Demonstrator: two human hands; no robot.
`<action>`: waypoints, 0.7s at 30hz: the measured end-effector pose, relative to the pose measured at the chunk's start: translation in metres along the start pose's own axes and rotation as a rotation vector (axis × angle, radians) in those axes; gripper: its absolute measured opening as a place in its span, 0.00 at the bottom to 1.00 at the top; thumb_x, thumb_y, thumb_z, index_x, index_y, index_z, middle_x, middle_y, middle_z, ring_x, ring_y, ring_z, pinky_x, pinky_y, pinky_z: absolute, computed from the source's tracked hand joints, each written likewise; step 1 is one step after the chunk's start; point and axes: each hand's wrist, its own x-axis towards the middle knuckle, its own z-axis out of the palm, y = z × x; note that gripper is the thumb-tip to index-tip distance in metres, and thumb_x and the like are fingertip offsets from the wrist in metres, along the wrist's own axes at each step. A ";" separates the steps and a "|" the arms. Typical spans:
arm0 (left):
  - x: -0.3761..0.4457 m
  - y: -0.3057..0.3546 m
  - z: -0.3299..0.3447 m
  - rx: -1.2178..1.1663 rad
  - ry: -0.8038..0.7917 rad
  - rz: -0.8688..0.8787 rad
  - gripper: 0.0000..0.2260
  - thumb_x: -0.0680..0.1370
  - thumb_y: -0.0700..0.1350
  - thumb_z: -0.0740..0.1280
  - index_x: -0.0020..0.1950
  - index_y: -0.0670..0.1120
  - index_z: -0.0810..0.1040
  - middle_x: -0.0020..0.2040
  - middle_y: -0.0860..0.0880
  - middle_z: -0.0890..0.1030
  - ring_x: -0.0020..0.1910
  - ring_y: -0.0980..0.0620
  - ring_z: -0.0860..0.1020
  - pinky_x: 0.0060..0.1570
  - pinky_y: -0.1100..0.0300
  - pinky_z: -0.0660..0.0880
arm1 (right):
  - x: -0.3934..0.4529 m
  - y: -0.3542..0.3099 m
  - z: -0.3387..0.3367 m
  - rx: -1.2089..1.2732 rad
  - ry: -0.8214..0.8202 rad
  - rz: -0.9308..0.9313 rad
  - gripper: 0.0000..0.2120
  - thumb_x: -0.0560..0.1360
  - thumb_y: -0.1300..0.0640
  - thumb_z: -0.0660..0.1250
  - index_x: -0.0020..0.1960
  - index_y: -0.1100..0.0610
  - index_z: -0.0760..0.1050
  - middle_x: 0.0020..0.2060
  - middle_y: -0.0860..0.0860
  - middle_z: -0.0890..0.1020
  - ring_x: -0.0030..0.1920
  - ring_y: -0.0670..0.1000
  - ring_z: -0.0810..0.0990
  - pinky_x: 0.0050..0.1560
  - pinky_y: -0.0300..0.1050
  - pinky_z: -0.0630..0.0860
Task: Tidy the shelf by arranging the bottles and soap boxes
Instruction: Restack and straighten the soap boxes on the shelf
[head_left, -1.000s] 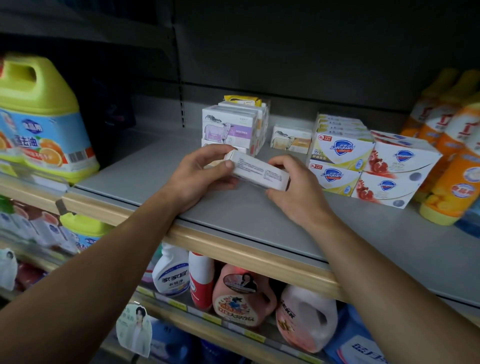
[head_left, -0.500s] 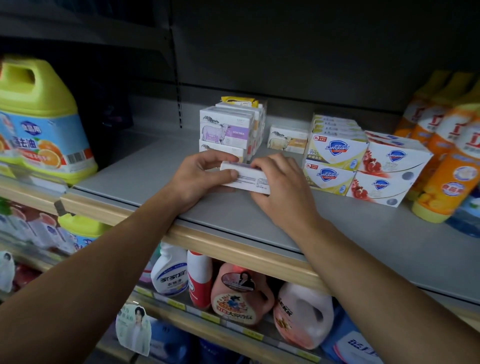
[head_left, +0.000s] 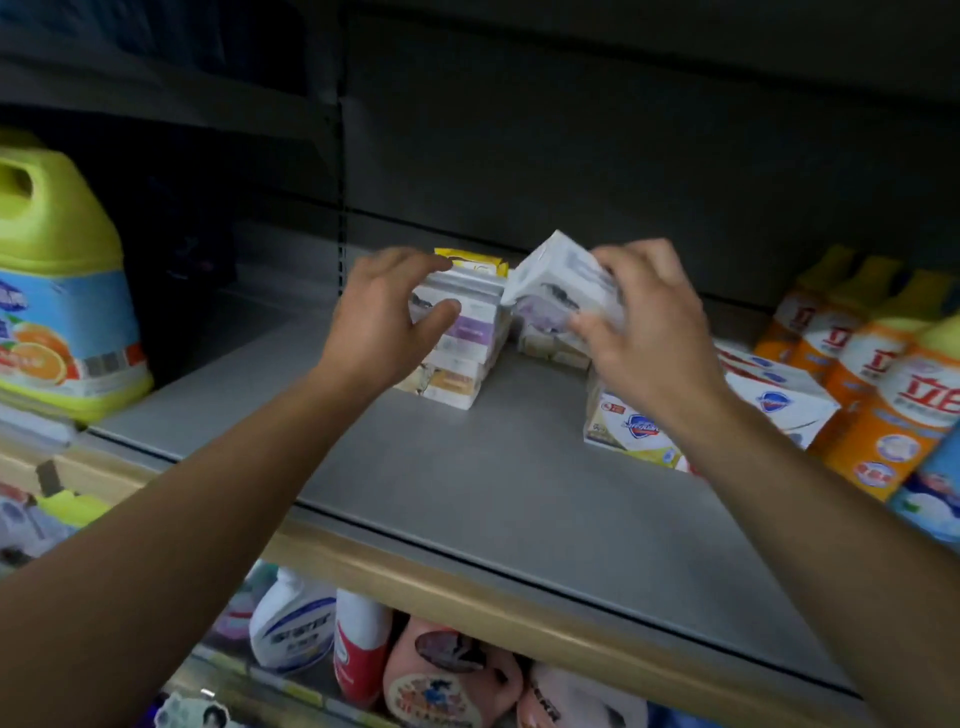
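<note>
Two bare hands reach over a grey shelf (head_left: 467, 467) toward a cluster of soap boxes at its back. The left hand (head_left: 387, 317) curls its thumb and fingers round the near end of a stack of white soap boxes (head_left: 462, 338) with purple and yellow labels, fingertips over the top box, thumb against its front face. The right hand (head_left: 644, 332) holds a single white and purple soap box (head_left: 558, 283), lifted clear of the shelf and tilted so one corner points up; the fingers wrap its right side. That box hangs just beside the stack, touching or nearly touching its top right edge; motion blur leaves this unclear. A yellow packet (head_left: 472, 258) lies on top of the stack at the rear. Below the right wrist sit white boxes with a blue shield logo (head_left: 631, 431). Orange bottles with yellow caps (head_left: 883, 395) stand in a row at the right end. A large yellow jug (head_left: 57, 296) with an orange-fruit label stands at far left. Spray and detergent bottles (head_left: 358, 644) fill the lower shelf.
</note>
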 end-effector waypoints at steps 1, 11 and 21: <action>0.006 -0.003 0.006 0.037 -0.052 0.022 0.19 0.77 0.50 0.69 0.68 0.49 0.75 0.67 0.47 0.75 0.67 0.46 0.69 0.64 0.55 0.64 | 0.014 0.004 -0.005 -0.037 -0.005 0.019 0.22 0.72 0.54 0.71 0.65 0.53 0.73 0.57 0.51 0.72 0.55 0.47 0.71 0.53 0.36 0.64; 0.014 -0.032 0.046 -0.033 -0.097 0.052 0.20 0.78 0.56 0.64 0.65 0.46 0.78 0.65 0.46 0.76 0.69 0.43 0.67 0.68 0.55 0.60 | 0.116 0.033 0.030 -0.379 -0.401 0.189 0.13 0.69 0.49 0.74 0.51 0.46 0.76 0.42 0.48 0.78 0.39 0.49 0.74 0.36 0.42 0.68; 0.011 -0.031 0.054 -0.127 -0.025 0.044 0.26 0.78 0.59 0.53 0.63 0.45 0.79 0.61 0.47 0.76 0.67 0.42 0.67 0.67 0.61 0.57 | 0.134 0.053 0.089 -0.596 -0.741 0.207 0.21 0.66 0.50 0.80 0.54 0.55 0.78 0.49 0.54 0.81 0.49 0.56 0.79 0.51 0.48 0.77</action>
